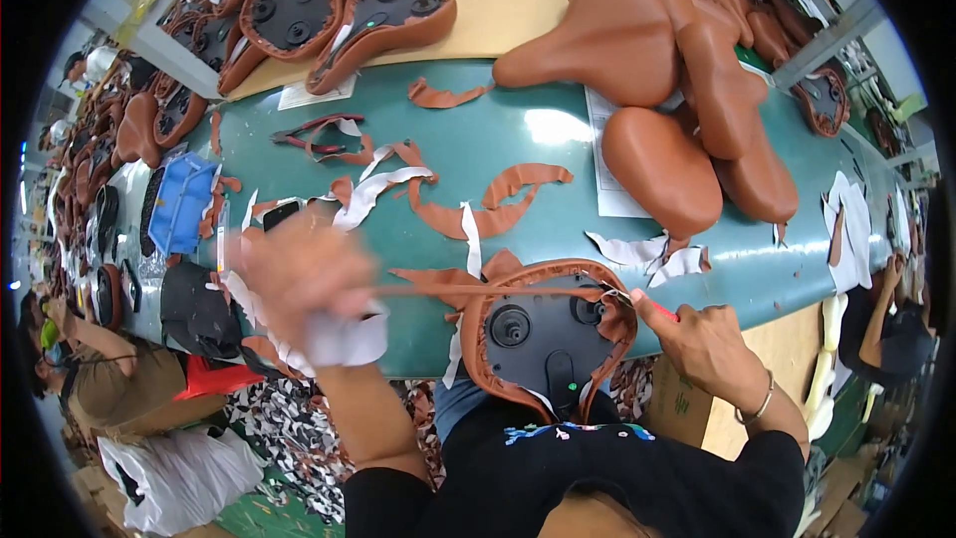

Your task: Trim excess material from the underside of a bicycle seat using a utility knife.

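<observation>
Lying underside up at lower centre of the frame, the saddle (548, 347) runs top to bottom, narrowing toward the lower edge, black-based and brown-rimmed, while the blurred left hand (304, 274) pinches a taut brown strip (428, 290) and the right hand (699, 341) curls around a red-handled tool (658, 309).

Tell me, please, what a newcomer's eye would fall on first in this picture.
Probably the brown strip stretched straight from the blurred left hand to the far right edge of the upturned seat, where the right hand grips a red-handled tool. Next might come the heap of glossy brown seats at the upper right, then the brown and white scraps strewn across the green table.
</observation>
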Demonstrator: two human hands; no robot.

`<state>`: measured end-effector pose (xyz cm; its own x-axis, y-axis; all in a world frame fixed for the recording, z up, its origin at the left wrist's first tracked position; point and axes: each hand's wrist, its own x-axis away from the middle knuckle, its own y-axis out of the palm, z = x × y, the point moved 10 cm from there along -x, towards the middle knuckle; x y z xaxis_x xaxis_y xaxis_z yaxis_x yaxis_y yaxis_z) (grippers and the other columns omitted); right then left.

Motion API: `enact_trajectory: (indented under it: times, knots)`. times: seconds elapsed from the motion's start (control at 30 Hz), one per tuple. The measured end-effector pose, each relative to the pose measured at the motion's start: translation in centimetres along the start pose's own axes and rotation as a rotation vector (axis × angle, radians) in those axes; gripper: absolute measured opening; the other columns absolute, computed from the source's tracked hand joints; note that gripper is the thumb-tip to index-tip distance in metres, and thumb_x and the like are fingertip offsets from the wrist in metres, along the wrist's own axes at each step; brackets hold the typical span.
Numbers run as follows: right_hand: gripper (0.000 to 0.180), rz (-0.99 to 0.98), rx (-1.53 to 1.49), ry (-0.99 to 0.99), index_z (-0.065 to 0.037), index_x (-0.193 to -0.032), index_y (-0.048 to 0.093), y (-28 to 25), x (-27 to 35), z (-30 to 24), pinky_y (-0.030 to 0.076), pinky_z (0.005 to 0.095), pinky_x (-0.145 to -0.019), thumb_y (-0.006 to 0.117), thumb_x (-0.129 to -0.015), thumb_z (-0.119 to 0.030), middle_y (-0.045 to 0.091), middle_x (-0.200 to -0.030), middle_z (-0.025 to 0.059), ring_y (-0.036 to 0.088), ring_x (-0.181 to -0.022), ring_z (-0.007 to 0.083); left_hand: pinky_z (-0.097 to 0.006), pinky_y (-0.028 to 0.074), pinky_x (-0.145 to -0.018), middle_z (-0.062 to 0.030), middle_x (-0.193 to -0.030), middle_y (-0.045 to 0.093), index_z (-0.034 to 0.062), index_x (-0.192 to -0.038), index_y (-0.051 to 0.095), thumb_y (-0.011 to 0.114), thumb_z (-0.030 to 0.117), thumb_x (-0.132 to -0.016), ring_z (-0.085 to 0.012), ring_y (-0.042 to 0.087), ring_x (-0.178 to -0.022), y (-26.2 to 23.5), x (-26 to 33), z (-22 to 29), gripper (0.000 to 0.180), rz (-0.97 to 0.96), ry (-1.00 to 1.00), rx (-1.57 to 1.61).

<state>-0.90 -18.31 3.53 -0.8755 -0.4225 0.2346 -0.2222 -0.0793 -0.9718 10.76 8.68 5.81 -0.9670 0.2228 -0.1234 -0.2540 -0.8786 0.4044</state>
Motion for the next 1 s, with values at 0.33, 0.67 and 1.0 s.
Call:
enact_trajectory:
  times: [0.33,0.67,1.0]
  knots:
    - [0.051,0.025,-0.002,0.028,-0.019,-0.134,0.042,2.1,1.4,1.4,0.036,0.0381,-0.048,0.055,-0.085,-0.015,0.054,-0.058,0.0072,0.054,-0.05,0.0275,-0.025,0.041,-0.061,-0.0044,-0.067,0.05,0.0042,-0.087,0.053,0.054,0.023,-0.09,-0.0143,0.049,-0.064,14.9,-2.5,-12.5,0.02,-0.5,-0.567,-0.239]
    - [0.063,0.596,-0.843,0.528,-0.003,-0.132,0.036,5.3,7.6,1.0,0.048,0.032,-0.066,0.068,-0.079,-0.014,0.063,-0.091,0.0165,0.063,-0.072,0.0236,-0.025,0.045,-0.059,-0.0035,-0.071,0.055,0.0065,-0.071,0.051,0.054,0.022,-0.086,-0.0159,0.052,-0.061,3.8,-1.5,2.1,0.022,0.56,0.657,-0.155]
    - [0.033,1.093,-0.419,0.319,0.003,-0.104,0.052,-12.5,-7.5,17.7,0.044,0.0338,-0.076,0.063,-0.081,-0.019,0.058,-0.086,0.0147,0.057,-0.083,0.0248,-0.027,0.043,-0.058,-0.0014,-0.077,0.059,0.0035,-0.085,0.059,0.048,0.032,-0.094,-0.0145,0.056,-0.065,-8.5,-12.0,-4.3,0.032,0.338,-0.016,-0.178]
